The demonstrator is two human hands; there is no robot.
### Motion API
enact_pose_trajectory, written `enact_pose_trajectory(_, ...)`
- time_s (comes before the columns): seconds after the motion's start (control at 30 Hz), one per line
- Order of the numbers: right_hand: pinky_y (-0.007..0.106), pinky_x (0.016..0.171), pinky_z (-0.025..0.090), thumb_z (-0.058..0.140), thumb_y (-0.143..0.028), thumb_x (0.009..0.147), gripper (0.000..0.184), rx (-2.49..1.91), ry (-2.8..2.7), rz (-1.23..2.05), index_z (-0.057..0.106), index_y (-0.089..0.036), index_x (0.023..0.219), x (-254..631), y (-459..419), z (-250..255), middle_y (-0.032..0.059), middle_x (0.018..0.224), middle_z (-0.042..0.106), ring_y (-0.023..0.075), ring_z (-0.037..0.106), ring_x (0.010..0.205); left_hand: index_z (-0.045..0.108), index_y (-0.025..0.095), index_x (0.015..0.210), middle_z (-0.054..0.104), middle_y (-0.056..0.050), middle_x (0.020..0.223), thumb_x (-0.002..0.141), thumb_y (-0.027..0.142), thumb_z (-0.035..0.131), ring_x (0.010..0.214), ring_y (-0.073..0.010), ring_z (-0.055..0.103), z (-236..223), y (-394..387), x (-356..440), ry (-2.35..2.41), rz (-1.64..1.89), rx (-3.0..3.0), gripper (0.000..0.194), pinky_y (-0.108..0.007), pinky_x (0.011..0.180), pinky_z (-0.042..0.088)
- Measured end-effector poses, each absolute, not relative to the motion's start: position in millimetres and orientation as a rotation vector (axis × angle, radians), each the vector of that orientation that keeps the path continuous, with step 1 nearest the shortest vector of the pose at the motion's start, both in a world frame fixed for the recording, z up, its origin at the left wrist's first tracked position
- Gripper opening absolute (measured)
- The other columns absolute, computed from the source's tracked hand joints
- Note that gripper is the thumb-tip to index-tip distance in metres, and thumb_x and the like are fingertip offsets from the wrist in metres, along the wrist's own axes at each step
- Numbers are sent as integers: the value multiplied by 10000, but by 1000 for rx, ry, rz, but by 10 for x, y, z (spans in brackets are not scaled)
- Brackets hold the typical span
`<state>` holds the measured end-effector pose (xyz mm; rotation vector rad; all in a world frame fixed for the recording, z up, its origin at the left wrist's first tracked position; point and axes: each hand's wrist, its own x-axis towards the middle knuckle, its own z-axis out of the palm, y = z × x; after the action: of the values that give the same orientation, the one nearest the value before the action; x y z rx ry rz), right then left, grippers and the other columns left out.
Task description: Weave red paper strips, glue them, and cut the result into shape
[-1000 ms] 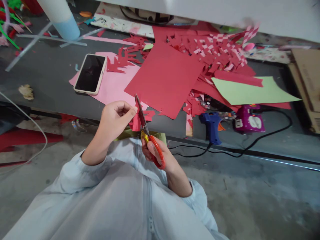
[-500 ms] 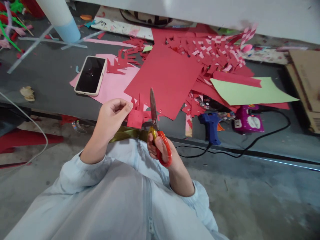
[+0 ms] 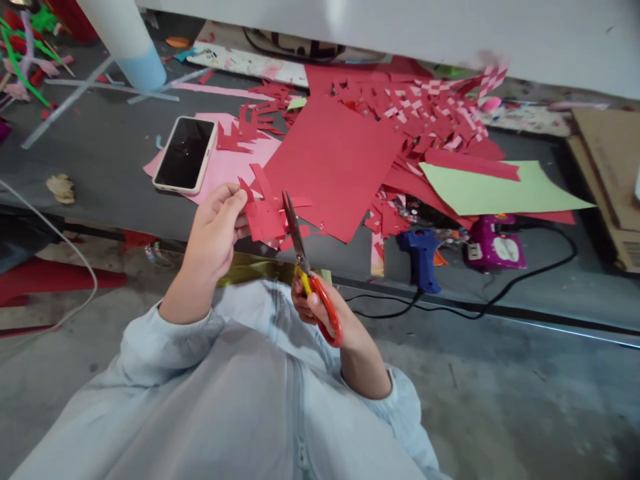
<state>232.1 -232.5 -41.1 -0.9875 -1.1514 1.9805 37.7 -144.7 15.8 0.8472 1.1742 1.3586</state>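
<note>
Between thumb and fingers, my left hand pinches a red paper piece with strips sticking out of its sides. My right hand is wrapped round the handles of a pair of scissors, red and yellow at the grips. The scissors' blades point up and away from me, with their tips at the right side of the paper piece. Whether the blades touch the paper I cannot tell. A large red paper sheet lies on the table just beyond.
A phone rests on pink paper at left. Red and pink woven scraps pile up at the back. On the right are a green sheet, a blue glue gun, a purple box with a black cable, and cardboard.
My left hand has lifted the red paper piece and tilted it. The scissors have swung left, bringing their tips to the paper's right side.
</note>
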Motion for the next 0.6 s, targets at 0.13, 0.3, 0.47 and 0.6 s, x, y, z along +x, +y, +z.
enact_pose_trajectory(0.13,219,474,205,610,-722,843,530,-992,-1232,1934,415,-230,868,2298,-2330,-430,-73,715,316,65,231,573,526,206,762,518,58,643,843,309,670,479,-58,508,161,-1438,377,1162,1345,796,195,-158,427,411)
enact_pose_trajectory(0.3,222,479,211,621,-711,839,517,-1040,-1248,1906,433,-232,880,2268,-2337,-451,-58,737,329,78,247,594,589,194,839,621,49,689,747,356,808,586,-86,616,147,-1460,393,1071,1310,807,287,-201,570,531)
enact_pose_trajectory(0.47,230,480,217,608,-739,829,536,-977,-1225,1927,436,-237,900,2282,-2330,-462,-63,736,312,78,226,582,699,184,951,737,6,792,658,311,873,747,-151,714,109,-1473,367,1109,1292,896,363,-280,755,585)
enact_pose_trajectory(0.6,229,480,223,574,-748,848,538,-981,-1200,1913,431,-234,916,2311,-2323,-489,-70,729,300,72,222,573,768,166,870,767,-18,819,664,335,875,766,-153,718,67,-1468,336,1199,1321,981,287,-277,779,579)
